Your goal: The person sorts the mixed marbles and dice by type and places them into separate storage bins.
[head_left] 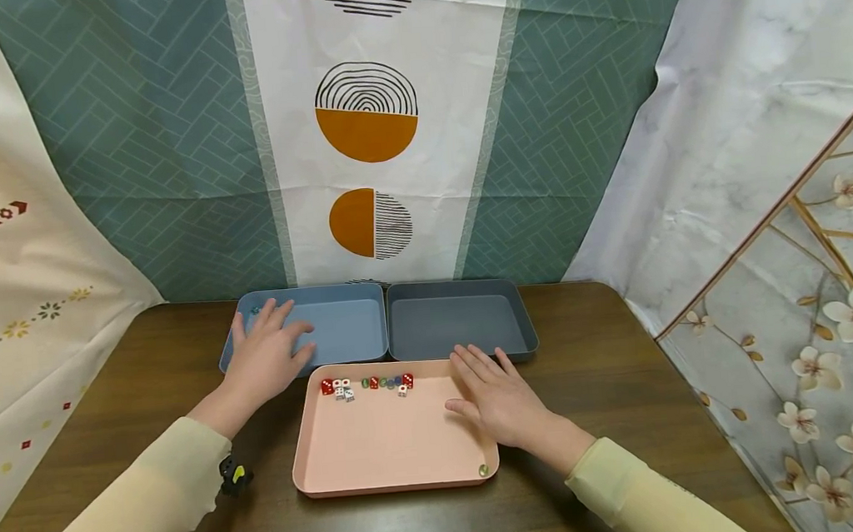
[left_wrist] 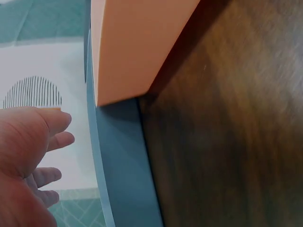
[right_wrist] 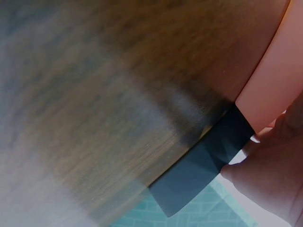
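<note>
Head view forward and down, wrist views close, pink tray (head_left: 388,448) shared

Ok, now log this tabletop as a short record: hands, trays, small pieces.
Left hand: over blue tray, fingers spread
Right hand: over pink tray, right side
Blue tray: back left; something small and teal in far left corner
Dark grey tray: back right, beside blue tray
Pink tray, far side: red dice, white dice, glassy pieces
Pink tray, near right corner: green piece

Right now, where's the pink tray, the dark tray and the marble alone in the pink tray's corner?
Pink tray (head_left: 388,448): head view, bare inside bottom.
Dark tray (head_left: 461,317): head view, bare inside bottom.
Marble (head_left: 483,470): head view, on its middle.
</note>
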